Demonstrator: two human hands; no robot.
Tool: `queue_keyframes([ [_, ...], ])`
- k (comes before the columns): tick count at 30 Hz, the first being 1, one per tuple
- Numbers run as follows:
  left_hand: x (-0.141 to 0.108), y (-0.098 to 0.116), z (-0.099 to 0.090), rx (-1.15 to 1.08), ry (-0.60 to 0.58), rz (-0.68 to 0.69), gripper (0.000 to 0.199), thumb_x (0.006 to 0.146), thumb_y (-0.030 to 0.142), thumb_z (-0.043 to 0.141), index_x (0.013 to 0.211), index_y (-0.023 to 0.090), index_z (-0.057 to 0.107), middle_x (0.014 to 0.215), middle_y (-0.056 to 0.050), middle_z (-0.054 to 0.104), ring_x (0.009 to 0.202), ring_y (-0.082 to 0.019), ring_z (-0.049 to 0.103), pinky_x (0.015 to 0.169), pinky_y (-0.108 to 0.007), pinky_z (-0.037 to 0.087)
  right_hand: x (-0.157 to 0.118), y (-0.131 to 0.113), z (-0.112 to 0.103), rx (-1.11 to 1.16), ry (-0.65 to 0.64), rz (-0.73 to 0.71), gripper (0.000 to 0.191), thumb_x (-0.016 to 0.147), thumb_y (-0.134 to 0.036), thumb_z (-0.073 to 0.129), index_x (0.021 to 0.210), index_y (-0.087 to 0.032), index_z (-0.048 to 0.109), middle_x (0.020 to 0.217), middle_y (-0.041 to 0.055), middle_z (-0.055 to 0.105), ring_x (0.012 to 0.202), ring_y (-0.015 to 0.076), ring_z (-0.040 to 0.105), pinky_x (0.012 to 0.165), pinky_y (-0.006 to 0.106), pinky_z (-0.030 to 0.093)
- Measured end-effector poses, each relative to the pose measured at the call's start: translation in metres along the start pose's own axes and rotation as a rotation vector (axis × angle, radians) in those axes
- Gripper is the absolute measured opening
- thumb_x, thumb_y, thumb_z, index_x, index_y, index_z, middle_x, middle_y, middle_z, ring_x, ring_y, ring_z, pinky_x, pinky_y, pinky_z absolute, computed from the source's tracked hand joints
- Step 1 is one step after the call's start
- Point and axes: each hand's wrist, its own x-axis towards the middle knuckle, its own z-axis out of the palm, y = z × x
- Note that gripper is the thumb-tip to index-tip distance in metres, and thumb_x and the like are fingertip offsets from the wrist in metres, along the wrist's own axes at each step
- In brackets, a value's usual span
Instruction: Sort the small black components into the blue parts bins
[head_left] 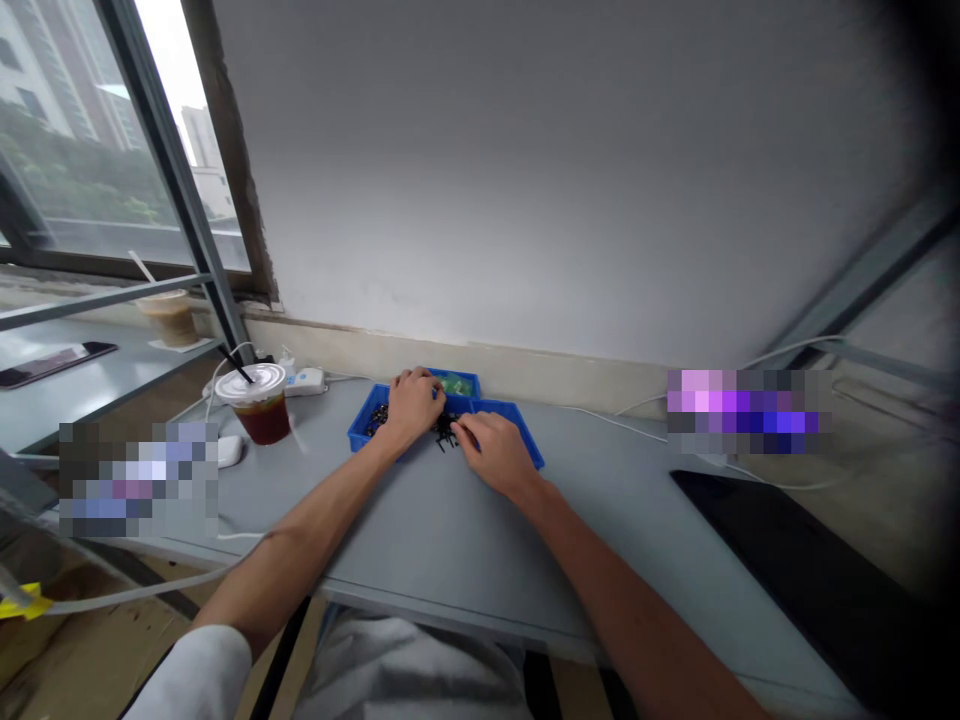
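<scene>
My left hand [412,405] rests over a blue plastic parts tray [365,428], its fingers curled down near the tray's middle. My right hand [484,452] lies just in front, with its fingertips on a cluster of small black parts [446,430]. More dark parts [377,418] fill the tray's left side. Behind my left hand, a green item [455,383] sits in a blue compartment. My fingers hide whatever lies directly under them, so I cannot tell whether either hand holds a part.
On the grey desk [450,530] stand a lidded plastic cup [259,405] with dark drink and a straw, and a white computer mouse [230,451]. A white power strip [305,381] and cables lie behind. A dark flat panel [787,570] fills the right front.
</scene>
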Motion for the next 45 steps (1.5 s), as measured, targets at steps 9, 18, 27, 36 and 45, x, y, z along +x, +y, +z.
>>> queue_keyframes([
  [9,-0.001,-0.030,-0.030,-0.005,-0.106,0.304,0.034,0.097,0.034,0.046,0.124,0.025,0.064,0.128,-0.008,0.059,0.118,-0.027,0.051,0.107,-0.044,0.040,0.003,-0.004,-0.013,-0.035,-0.042,0.098,0.012,0.094,-0.027,0.051,0.087,-0.020,0.059,0.086,0.0039,0.064,0.078,0.0177,0.056,0.073,0.029,0.036],
  [18,-0.014,-0.045,-0.007,0.119,-0.289,0.090,0.059,0.092,0.026,0.046,0.150,0.031,0.036,0.151,-0.012,0.038,0.137,-0.035,0.036,0.112,-0.052,0.032,-0.002,0.000,-0.008,-0.192,-0.218,0.184,0.018,0.088,-0.018,0.053,0.103,-0.020,0.062,0.103,0.0076,0.062,0.079,0.0187,0.059,0.069,0.031,0.037],
  [27,-0.013,-0.031,-0.003,0.151,-0.262,0.029,0.049,0.095,0.028,0.044,0.144,0.030,0.045,0.150,-0.014,0.040,0.134,-0.035,0.039,0.110,-0.055,0.031,-0.001,-0.004,-0.003,-0.218,-0.186,0.258,0.012,0.089,-0.018,0.052,0.095,-0.020,0.062,0.097,0.0065,0.063,0.079,0.0190,0.062,0.064,0.031,0.039],
  [36,-0.018,-0.013,-0.015,0.198,-0.273,0.222,0.037,0.082,0.018,0.062,0.117,0.026,0.069,0.156,-0.010,0.034,0.141,-0.039,0.029,0.115,-0.058,0.026,-0.001,-0.004,-0.003,-0.231,-0.192,0.260,0.010,0.089,-0.021,0.054,0.095,-0.020,0.062,0.097,0.0060,0.064,0.077,0.0181,0.062,0.063,0.031,0.037],
  [45,-0.019,-0.005,-0.003,0.246,-0.347,0.165,0.019,0.078,0.017,0.066,0.094,0.018,0.076,0.154,-0.014,0.037,0.138,-0.043,0.035,0.111,-0.060,0.030,-0.001,-0.007,-0.001,-0.253,-0.142,0.274,0.012,0.093,-0.022,0.049,0.094,-0.020,0.061,0.095,0.0068,0.064,0.075,0.0193,0.062,0.063,0.032,0.038],
])
